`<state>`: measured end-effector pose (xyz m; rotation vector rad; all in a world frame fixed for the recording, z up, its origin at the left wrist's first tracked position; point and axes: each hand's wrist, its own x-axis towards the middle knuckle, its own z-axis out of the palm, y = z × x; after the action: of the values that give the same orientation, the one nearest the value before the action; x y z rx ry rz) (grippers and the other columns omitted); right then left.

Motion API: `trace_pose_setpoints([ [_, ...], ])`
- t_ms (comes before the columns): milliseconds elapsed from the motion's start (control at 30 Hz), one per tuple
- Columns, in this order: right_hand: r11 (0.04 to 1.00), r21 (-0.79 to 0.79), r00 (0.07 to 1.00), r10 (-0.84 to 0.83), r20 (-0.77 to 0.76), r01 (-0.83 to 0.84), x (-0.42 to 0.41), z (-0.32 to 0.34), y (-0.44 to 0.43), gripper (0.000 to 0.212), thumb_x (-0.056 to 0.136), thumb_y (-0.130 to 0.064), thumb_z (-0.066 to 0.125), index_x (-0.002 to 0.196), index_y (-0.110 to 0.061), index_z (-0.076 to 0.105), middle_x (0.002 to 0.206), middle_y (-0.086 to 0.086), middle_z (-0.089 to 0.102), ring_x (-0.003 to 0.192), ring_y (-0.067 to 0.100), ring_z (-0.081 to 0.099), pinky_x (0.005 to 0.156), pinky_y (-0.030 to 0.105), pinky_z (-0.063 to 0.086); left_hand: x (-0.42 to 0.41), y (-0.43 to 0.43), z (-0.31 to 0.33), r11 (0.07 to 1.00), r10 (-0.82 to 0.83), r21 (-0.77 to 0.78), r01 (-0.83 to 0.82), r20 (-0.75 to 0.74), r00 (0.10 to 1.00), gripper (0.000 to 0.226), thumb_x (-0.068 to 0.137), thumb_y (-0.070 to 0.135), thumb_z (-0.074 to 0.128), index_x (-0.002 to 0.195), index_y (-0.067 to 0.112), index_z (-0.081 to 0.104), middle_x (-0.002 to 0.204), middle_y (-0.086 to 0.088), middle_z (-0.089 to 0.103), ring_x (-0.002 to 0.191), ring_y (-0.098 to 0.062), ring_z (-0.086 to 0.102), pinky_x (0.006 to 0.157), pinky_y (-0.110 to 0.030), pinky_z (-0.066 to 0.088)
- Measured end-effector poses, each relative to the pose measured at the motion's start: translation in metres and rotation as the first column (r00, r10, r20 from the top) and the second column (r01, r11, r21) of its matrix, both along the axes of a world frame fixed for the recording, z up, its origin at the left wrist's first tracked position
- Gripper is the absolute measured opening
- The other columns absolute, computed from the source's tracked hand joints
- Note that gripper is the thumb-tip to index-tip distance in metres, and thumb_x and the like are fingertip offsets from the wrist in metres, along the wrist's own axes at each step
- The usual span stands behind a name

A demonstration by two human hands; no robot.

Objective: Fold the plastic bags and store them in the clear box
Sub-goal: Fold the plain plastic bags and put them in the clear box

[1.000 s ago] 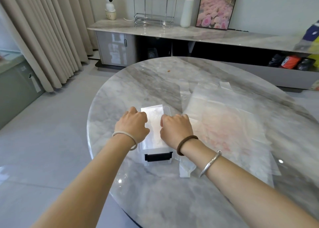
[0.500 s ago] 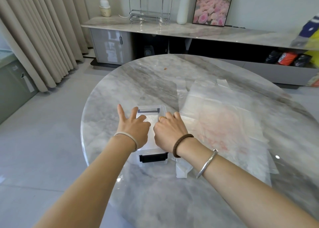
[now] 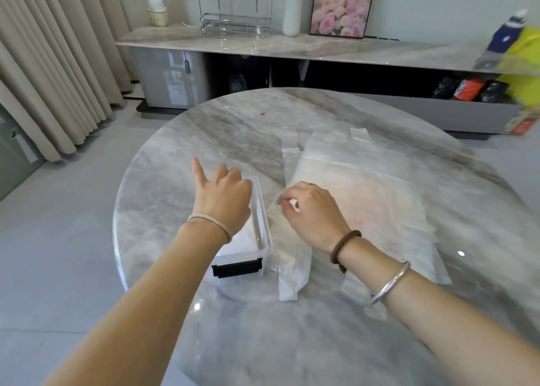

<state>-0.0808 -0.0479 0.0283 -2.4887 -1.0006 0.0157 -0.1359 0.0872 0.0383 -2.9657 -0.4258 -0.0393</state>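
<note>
Clear box (image 3: 263, 227) sits beneath the left grip (image 3: 222, 201).

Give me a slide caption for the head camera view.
Left hand over the clear box; right hand pinches a plastic bag on the marble table.

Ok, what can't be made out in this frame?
All head view.
- Box contents: left hand covers most of it; bag count inside unknown.
- Right hand grip: curled under, blurred; whether it pinches a bag is unclear.
- Flat bags: translucent, overlapping; number unclear.
- Yellow-blue thing: blurred, cut by right edge.
</note>
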Motion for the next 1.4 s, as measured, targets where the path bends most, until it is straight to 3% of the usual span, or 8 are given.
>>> trace_pose_setpoints([
  [200,0.897,-0.420,0.960,-0.226,-0.163,0.140,0.033,-0.032,-0.064,0.059,0.089,-0.040,0.048,0.139,-0.012,0.034,0.151,0.007,0.028,0.136,0.027,0.031,0.109,0.036,0.029,0.027,-0.062,0.008,0.972,-0.169,-0.151,0.177,0.064,0.984,0.037,0.091,0.007,0.037,0.123,0.016,0.053,0.125,-0.003,0.052,0.127,-0.024,0.039,0.114,-0.054,0.005],
  [300,0.866,-0.493,0.956,-0.210,-0.205,0.085,0.032,-0.041,-0.074,0.051,0.085,-0.042,0.052,0.127,-0.014,0.042,0.133,0.007,0.048,0.122,0.029,0.044,0.097,0.039,0.037,0.033,-0.081,-0.007,0.945,-0.265,-0.211,0.251,-0.040,0.963,0.037,0.093,0.012,0.037,0.129,0.016,0.046,0.130,-0.005,0.049,0.127,-0.026,0.040,0.114,-0.050,0.011],
  [567,0.894,-0.447,0.960,-0.099,-0.263,-0.030,0.035,-0.032,-0.115,0.026,0.086,-0.015,0.043,0.096,-0.013,0.067,0.103,0.007,0.066,0.086,0.019,0.049,0.078,0.028,0.045,0.048,-0.099,-0.033,0.921,-0.327,-0.304,0.244,-0.259,0.909,0.050,0.096,0.038,0.036,0.141,0.017,0.027,0.149,-0.002,0.031,0.134,-0.026,0.035,0.110,-0.043,0.023],
  [667,0.924,-0.381,0.955,-0.143,-0.260,0.035,0.032,-0.027,-0.125,0.024,0.087,-0.026,0.048,0.092,-0.017,0.069,0.099,0.005,0.068,0.088,0.020,0.056,0.079,0.029,0.047,0.047,-0.106,-0.040,0.911,-0.373,-0.308,0.274,-0.330,0.867,0.056,0.096,0.044,0.032,0.145,0.019,0.020,0.155,0.002,0.020,0.141,-0.023,0.024,0.113,-0.047,0.016],
  [800,0.929,-0.269,0.947,-0.295,-0.127,0.253,0.036,-0.024,-0.132,0.023,0.090,-0.029,0.046,0.095,-0.018,0.066,0.100,0.006,0.069,0.095,0.025,0.060,0.080,0.031,0.046,0.046,-0.119,-0.042,0.906,-0.393,-0.332,0.265,-0.419,0.818,0.053,0.096,0.046,0.031,0.140,0.017,0.029,0.146,-0.003,0.038,0.131,-0.026,0.040,0.109,-0.046,0.020],
  [1000,0.767,-0.312,0.755,-0.628,-0.190,0.561,0.068,-0.030,-0.153,0.054,0.089,-0.038,0.051,0.131,-0.007,0.040,0.136,0.014,0.043,0.127,0.033,0.038,0.101,0.037,0.035,0.047,-0.121,-0.039,0.883,-0.411,-0.360,0.301,-0.283,0.867,0.047,0.096,0.037,0.038,0.137,0.014,0.031,0.138,-0.007,0.038,0.120,-0.029,0.049,0.097,-0.037,0.037],
  [1133,0.674,-0.355,0.632,-0.736,-0.244,0.648,0.077,-0.043,-0.159,0.066,0.088,-0.047,0.050,0.131,0.000,0.034,0.138,0.017,0.041,0.130,0.034,0.034,0.103,0.043,0.035,0.050,-0.116,-0.046,0.908,-0.382,-0.287,0.304,-0.272,0.883,0.058,0.095,0.039,0.040,0.144,0.016,0.019,0.150,-0.005,0.024,0.134,-0.027,0.032,0.106,-0.042,0.029],
  [1400,0.583,-0.185,0.548,-0.810,-0.209,0.791,0.086,-0.049,-0.159,0.053,0.080,-0.031,0.059,0.120,-0.002,0.039,0.126,0.016,0.051,0.122,0.034,0.040,0.099,0.044,0.031,0.055,-0.115,-0.055,0.919,-0.378,-0.258,0.299,-0.357,0.854,0.058,0.089,0.031,0.052,0.139,0.015,0.026,0.134,-0.007,0.042,0.124,-0.027,0.043,0.105,-0.041,0.028],
])
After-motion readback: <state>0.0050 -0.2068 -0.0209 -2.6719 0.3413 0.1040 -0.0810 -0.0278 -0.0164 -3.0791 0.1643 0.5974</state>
